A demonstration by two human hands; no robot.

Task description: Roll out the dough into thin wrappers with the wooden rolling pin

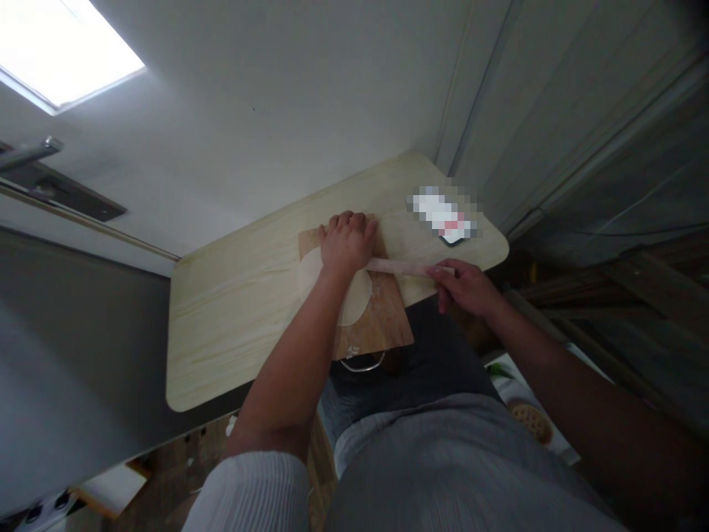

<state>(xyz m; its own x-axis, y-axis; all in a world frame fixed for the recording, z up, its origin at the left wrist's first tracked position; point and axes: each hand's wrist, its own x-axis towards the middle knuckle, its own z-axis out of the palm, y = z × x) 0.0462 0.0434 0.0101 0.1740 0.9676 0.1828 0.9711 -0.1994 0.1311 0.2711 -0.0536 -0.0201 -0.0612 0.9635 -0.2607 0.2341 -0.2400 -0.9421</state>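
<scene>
A thin, round sheet of dough [357, 299] lies on a brown wooden board [388, 321]. My left hand [348, 240] rests palm down over the dough's far side, its fingers slightly bent and a little apart near the board's far edge. My right hand [465, 287] is closed around the right end of a thin wooden rolling pin [402, 267]. The pin reaches left across the board to my left hand, where its other end is hidden. White flour specks show on the board near the dough.
The board overhangs the front of a pale wood-grain table [233, 310]; a metal handle [362, 366] shows below it. A phone [443, 214], partly pixelated, lies at the table's right. Behind stands a white wall [288, 96], with a door handle [33, 151] at left.
</scene>
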